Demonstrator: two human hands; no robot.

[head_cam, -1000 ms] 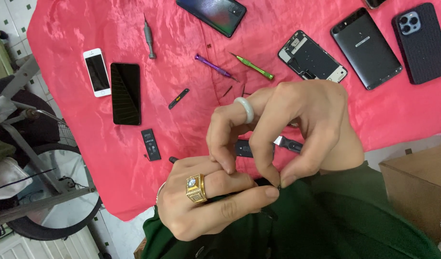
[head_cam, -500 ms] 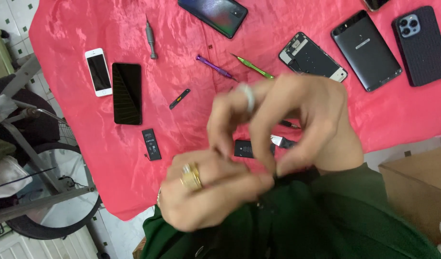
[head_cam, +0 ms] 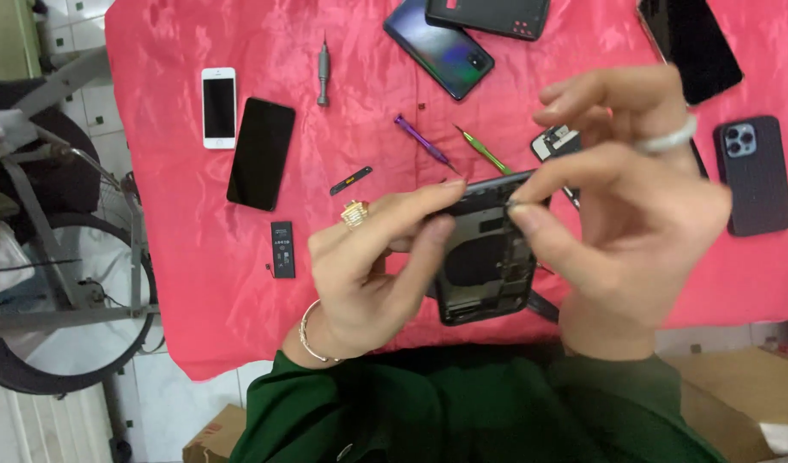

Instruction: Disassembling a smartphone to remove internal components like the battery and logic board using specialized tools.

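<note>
I hold an open phone shell (head_cam: 484, 257) up over the pink cloth (head_cam: 197, 300), with my left hand (head_cam: 372, 266) curled around its left edge and my right hand (head_cam: 625, 214) pinching its top edge with thumb and finger. The phone shell is dark, its inside faces me, and it hangs just above the near edge of the pink cloth. On the pink cloth, to the left of the phone shell, lie a small black battery (head_cam: 282, 249), a black phone (head_cam: 261, 153) and a white phone (head_cam: 219, 107), and just behind it lie a purple tool (head_cam: 421, 141) and a green tool (head_cam: 482, 151).
</note>
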